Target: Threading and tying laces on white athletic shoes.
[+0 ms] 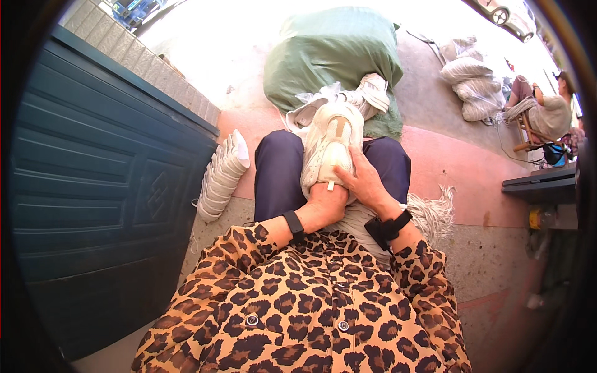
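Note:
A cream-white sneaker (336, 149) with a tan patch lies over my lap, its pull tab toward me. My left hand (328, 202) reaches into or under the tab end; its fingers are hidden. Against the shoe's right side is my right hand (368, 183), gripping it with the thumb near the tab and the other fingers partly out of sight. A bundle of off-white laces (429, 214) drapes across my right thigh. Beyond the sneaker, more white shoes (371, 94) rest against a big green sack (336, 50).
On the floor to my left stands a stack of nested white shoe pieces (222, 177), beside a dark blue panelled door (112, 199). At the far right are pale wrapped bundles (476, 87) and a seated person (547, 115). A dark ledge (540, 189) juts in at right.

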A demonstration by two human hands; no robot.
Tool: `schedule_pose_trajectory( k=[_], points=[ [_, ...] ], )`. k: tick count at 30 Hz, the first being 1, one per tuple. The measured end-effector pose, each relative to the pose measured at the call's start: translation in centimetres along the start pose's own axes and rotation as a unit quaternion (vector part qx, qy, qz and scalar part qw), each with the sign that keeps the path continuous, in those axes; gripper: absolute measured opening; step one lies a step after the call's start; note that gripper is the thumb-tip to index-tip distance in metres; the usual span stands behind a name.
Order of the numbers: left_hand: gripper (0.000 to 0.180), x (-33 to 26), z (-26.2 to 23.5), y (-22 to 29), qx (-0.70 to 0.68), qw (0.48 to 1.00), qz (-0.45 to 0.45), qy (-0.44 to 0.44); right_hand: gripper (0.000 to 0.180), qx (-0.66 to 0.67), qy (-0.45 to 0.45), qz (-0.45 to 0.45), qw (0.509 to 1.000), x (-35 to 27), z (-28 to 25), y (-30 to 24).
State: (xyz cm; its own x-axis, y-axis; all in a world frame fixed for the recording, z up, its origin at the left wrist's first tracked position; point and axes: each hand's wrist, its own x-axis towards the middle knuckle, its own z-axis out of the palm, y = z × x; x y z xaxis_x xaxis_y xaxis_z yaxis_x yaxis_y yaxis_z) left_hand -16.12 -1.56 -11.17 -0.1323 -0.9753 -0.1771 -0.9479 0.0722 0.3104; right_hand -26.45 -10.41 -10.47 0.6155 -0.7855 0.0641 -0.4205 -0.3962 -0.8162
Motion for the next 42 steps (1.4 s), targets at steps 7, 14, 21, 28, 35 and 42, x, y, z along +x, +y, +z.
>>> schedule_pose_trajectory(
  k=[7, 14, 21, 28, 35, 42],
  points=[
    [0.020, -0.6, 0.0, 0.3, 0.010, 0.999, 0.023, 0.030, 0.061, 0.018, -0.025, -0.017, 0.999, -0.4, -0.2, -0.7],
    [0.033, -5.4, -5.9, -1.6, -0.078, 0.975, 0.052, 0.202, 0.039, 0.108, 0.015, 0.028, 0.994, -1.8, -4.1, -1.1],
    [0.048, -1.7, -4.9, -2.8, 0.131, 0.962, 0.129, 0.201, 0.015, 0.025, 0.064, 0.077, 0.995, -5.5, -8.7, -0.6],
    [0.045, -1.1, -3.5, -0.2, 0.248, 0.952, 0.077, 0.164, 0.017, -0.134, 0.050, -0.025, 0.989, -6.8, -6.3, 0.7],
    [0.039, -1.4, -3.2, -0.1, 0.242, 0.952, 0.066, 0.174, 0.021, -0.197, -0.053, 0.026, 0.979, -4.8, -5.7, 1.6],
    [0.044, -1.8, -4.0, -0.3, 0.186, 0.973, 0.065, 0.119, 0.017, 0.207, -0.095, 0.125, 0.966, -2.8, -7.6, -1.8]
  ],
)
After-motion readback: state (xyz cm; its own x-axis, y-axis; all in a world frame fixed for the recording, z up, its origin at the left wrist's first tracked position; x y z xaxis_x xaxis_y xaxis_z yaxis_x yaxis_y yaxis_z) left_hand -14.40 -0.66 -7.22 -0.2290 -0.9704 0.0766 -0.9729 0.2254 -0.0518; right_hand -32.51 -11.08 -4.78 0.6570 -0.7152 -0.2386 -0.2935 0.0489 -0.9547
